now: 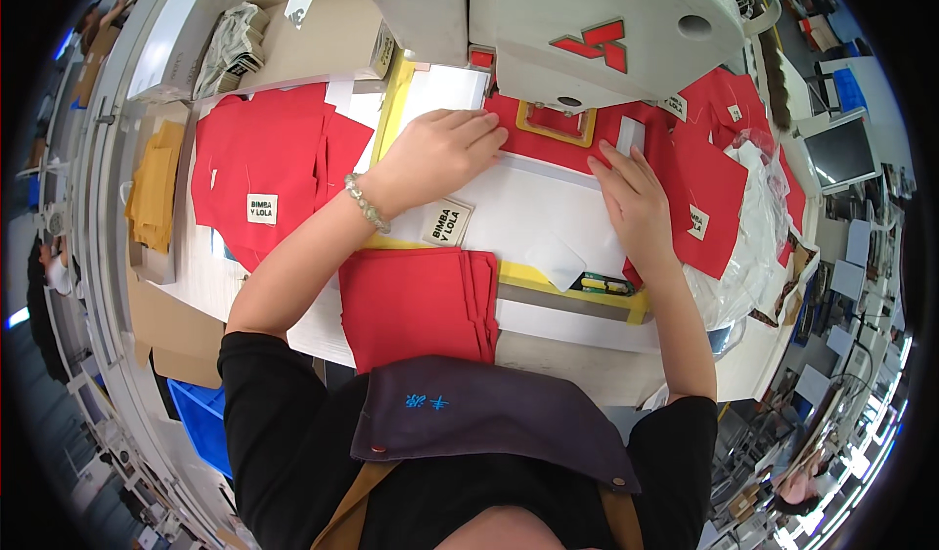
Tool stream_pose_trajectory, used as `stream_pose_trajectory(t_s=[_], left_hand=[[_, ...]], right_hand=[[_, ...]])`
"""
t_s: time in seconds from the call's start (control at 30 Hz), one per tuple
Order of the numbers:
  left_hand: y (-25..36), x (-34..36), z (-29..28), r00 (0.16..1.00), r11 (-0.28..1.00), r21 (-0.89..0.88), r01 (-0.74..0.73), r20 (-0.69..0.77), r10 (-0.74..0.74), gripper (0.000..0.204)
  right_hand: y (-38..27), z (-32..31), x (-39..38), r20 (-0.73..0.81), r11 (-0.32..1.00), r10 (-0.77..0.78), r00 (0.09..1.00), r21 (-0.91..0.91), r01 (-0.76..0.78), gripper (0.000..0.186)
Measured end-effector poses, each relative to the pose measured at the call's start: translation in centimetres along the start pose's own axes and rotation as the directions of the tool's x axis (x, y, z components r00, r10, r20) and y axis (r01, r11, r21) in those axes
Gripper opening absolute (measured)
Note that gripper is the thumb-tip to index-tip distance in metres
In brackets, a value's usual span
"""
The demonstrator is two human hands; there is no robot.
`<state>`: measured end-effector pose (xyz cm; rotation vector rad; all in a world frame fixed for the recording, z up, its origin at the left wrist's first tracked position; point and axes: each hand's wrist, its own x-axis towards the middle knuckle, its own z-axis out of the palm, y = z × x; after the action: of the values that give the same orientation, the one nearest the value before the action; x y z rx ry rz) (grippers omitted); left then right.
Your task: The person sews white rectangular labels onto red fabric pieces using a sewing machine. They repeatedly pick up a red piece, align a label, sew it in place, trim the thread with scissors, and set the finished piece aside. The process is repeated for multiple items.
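Directions on a clock centred on the white board (543,220).

1. Left hand (442,154), ten o'clock. Palm down, fingers extended and nearly together, fingertips at the left end of the red piece; nothing gripped. Beaded bracelet (364,206) at the wrist.

2. Right hand (629,193), three o'clock. Open, fingers slightly spread and pointing toward eleven, fingertips at the right end of the red piece; nothing gripped. Pressure cannot be told for either hand.

3. Red piece (548,151), twelve o'clock, lying flat between the hands and under the machine head. Material not certain.

4. Yellow-edged frame (556,137), rectangular, twelve o'clock, over the red piece.

5. Machine head (611,12), pale grey, twelve o'clock, beyond the frame.

6. White strip (632,134), between one and two o'clock, just beside the right fingers.

7. Cream label (447,223), dark print, eight o'clock, near the left forearm.

8. Red stack (416,301), layered, between seven and eight, at the near edge of the worktop (587,356).

9. Red pile (264,154), nine o'clock, loosely fanned, light labels on it.

10. Red panels (709,183), three o'clock, overlapping, labelled; clear plastic bag (719,291) just beside them, toward four.

11. Orange-yellow pieces (154,188), nine o'clock, in an open box.
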<state>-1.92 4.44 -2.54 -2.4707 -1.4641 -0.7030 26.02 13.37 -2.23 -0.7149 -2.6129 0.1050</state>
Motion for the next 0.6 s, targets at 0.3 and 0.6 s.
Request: stream_pose_trajectory(t_s=[0.3,0.6], left_hand=[[-0.8,-0.9,-1.3,0.973,0.951,-0.202,0.233,0.060,-0.225,0.018],[-0.5,-1.1,-1.4,0.983,0.966,-0.184,0.184,0.056,-0.176,0.014]], right_hand=[[0.0,0.1,0.3,0.014,0.999,0.002,1.000,0.041,-0.003,0.027],[-0.2,0.0,0.3,-0.004,0.999,-0.018,1.000,0.051,0.018,0.030]])
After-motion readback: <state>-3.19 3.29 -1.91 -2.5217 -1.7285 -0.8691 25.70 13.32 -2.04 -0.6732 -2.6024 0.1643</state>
